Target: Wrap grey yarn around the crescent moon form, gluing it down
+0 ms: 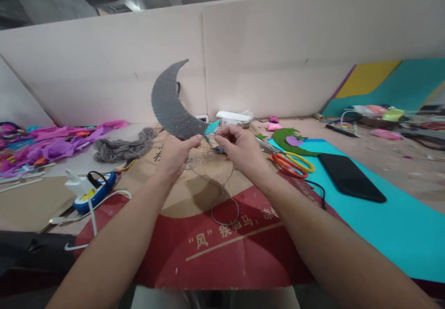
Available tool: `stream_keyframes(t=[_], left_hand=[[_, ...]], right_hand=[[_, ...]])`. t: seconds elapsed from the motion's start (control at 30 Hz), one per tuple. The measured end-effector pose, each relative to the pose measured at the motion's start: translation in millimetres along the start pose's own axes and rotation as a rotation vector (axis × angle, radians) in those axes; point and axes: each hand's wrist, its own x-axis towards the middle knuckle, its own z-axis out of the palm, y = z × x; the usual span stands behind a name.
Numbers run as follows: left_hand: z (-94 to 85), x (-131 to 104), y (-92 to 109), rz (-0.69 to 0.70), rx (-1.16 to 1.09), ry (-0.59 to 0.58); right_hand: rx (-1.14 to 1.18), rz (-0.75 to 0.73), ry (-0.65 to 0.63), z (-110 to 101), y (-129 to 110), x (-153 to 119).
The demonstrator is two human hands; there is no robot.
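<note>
A crescent shape wrapped in grey yarn (pixel 170 102) stands raised in my left hand (pixel 179 153), whose thumb and fingers close on its lower end. A small turquoise piece (pixel 212 127) shows at the tip of that end. Close by on the right, my right hand (pixel 239 146) has thumb and forefinger pinched together; whatever lies between them is too small to make out. A thin grey strand (pixel 225 201) hangs below the hands and loops over the red and tan cardboard (pixel 243 248).
Left lie a grey yarn skein (pixel 125 146), purple cloth (pixel 66 144) and a blue power strip (pixel 94 193). Right are orange-handled scissors (pixel 289 165), a green piece (pixel 283 137), a black phone (pixel 351 177) and a turquoise sheet (pixel 392 234). A pale panel (pixel 257 58) stands behind.
</note>
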Motion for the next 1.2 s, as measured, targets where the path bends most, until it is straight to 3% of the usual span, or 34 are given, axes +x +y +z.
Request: stream_keyframes(t=[0.2,0.5,0.8,1.2], left_hand=[[3.4,-4.6,2.8,-0.018,0.021,-0.087],[5.0,-8.2,10.4,-0.077,0.104,-0.135],[5.0,-8.9,10.6,-0.100,0.097,-0.195],[1.7,-8.2,9.2,-0.098,0.115,-0.233]], right_hand=[[-0.279,-0.289,0.194,-11.2,-3.1,2.4],[-0.378,-0.466,0.288,-15.9,5.3,6.4],[-0.353,-0.418,0.265,-20.5,1.7,5.2],[-0.223,-0.225,0.192,-25.0,0.9,7.6]])
